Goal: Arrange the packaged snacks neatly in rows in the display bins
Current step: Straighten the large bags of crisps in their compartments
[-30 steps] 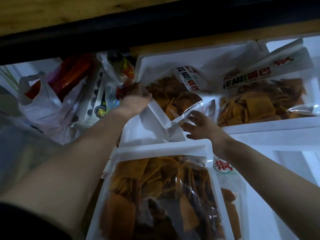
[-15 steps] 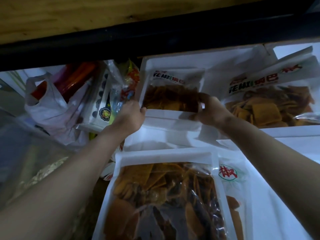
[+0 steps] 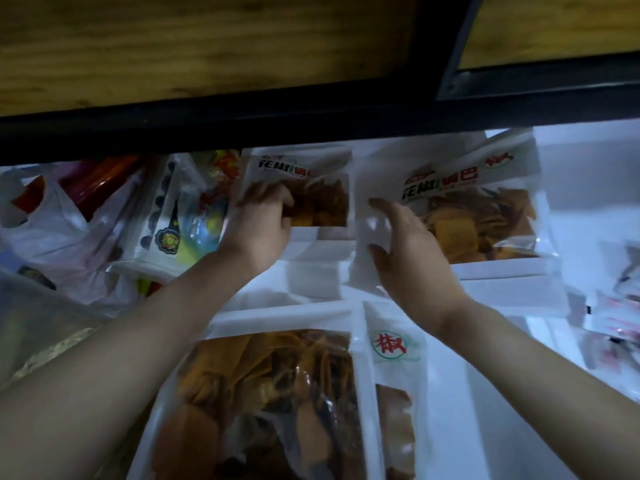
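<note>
Head view: left hand covers back snack pack (label half hidden).

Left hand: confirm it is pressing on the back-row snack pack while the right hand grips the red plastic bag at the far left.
Wrong about the right hand. The head view shows it open beside the second snack pack, far from the red bag. The left hand does press on the back-row snack pack.
</note>
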Action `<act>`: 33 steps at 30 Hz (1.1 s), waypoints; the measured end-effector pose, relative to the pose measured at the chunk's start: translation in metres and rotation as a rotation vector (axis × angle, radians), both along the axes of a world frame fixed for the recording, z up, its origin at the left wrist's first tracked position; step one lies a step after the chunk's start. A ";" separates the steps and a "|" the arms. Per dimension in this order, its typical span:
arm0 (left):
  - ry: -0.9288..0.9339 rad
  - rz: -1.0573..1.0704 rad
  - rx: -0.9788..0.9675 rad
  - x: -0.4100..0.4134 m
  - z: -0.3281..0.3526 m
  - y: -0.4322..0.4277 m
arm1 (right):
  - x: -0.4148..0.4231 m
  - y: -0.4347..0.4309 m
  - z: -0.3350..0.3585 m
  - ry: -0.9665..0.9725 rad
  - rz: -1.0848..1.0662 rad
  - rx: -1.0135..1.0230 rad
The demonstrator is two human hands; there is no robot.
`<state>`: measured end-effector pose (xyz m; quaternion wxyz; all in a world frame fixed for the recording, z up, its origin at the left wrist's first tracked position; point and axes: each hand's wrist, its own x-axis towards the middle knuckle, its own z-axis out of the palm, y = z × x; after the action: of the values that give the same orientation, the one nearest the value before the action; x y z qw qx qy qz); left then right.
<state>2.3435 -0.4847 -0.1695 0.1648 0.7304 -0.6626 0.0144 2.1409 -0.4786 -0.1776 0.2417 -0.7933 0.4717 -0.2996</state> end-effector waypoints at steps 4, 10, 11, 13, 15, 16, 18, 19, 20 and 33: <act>0.381 -0.147 0.221 -0.072 0.004 -0.016 | -0.077 0.008 0.003 0.212 -0.302 -0.250; 0.705 -0.010 0.576 -0.133 -0.019 -0.040 | -0.111 0.013 0.005 0.159 -0.429 0.045; 0.805 0.044 0.561 -0.137 -0.020 -0.043 | -0.112 0.012 0.004 0.116 -0.418 0.027; 0.949 0.140 0.524 -0.137 -0.020 -0.049 | -0.115 0.009 0.004 -0.003 -0.408 0.023; 1.025 0.171 0.500 -0.131 -0.019 -0.050 | -0.116 0.007 0.002 -0.068 -0.381 0.025; 1.051 0.173 0.476 -0.127 -0.018 -0.050 | -0.116 0.005 0.002 -0.094 -0.374 0.024; 1.080 0.145 0.427 -0.117 -0.015 -0.051 | -0.114 0.002 0.005 -0.154 -0.348 0.002; 1.076 0.117 0.383 -0.111 -0.014 -0.052 | -0.112 -0.001 0.007 -0.193 -0.326 -0.007; 1.048 0.103 0.332 -0.107 -0.010 -0.053 | -0.108 -0.004 0.010 -0.235 -0.299 -0.007; 0.766 0.152 0.292 -0.087 -0.031 -0.081 | -0.092 -0.087 -0.039 -0.032 -0.171 0.213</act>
<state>2.2560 -0.5654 -0.2002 0.2924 0.7454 -0.4929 -0.3404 2.0485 -0.5653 -0.2166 0.3054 -0.7152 0.5629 -0.2800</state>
